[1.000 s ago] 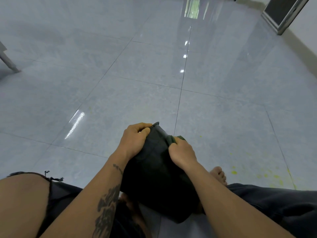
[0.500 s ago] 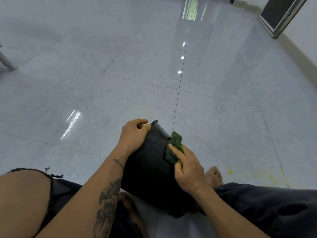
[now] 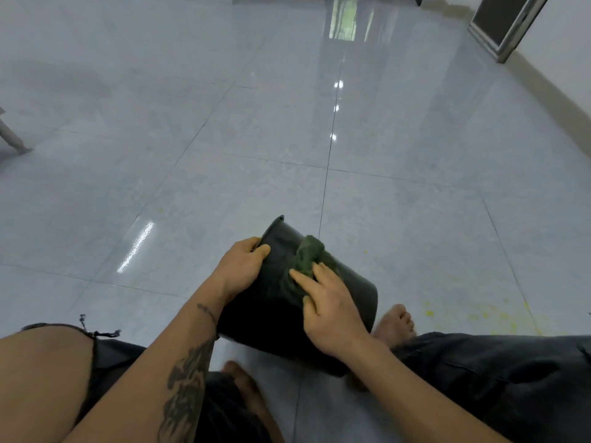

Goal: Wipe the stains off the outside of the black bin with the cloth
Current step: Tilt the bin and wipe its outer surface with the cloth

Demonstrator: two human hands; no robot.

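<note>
The black bin [image 3: 348,292] lies on its side on the tiled floor between my legs, one end pointing away from me. My left hand [image 3: 241,266] grips that far end on the left, thumb on top of the wall. A dark green cloth [image 3: 308,252] lies bunched on the upper side of the bin. My right hand [image 3: 329,302] rests flat on the bin with straight fingers, the fingertips pressing the near part of the cloth. The bin's underside and the end toward me are hidden.
Glossy grey floor tiles [image 3: 383,139] stretch ahead. Yellow specks [image 3: 463,318] dot the floor to the right of my foot [image 3: 395,324]. A furniture leg [image 3: 11,139] stands at far left, a metal-framed panel [image 3: 505,24] leans at top right by the wall.
My right hand has slid back toward me along the bin, leaving more of the cloth showing ahead of the fingers. The bin has turned so more of its side shows. My left hand keeps its grip.
</note>
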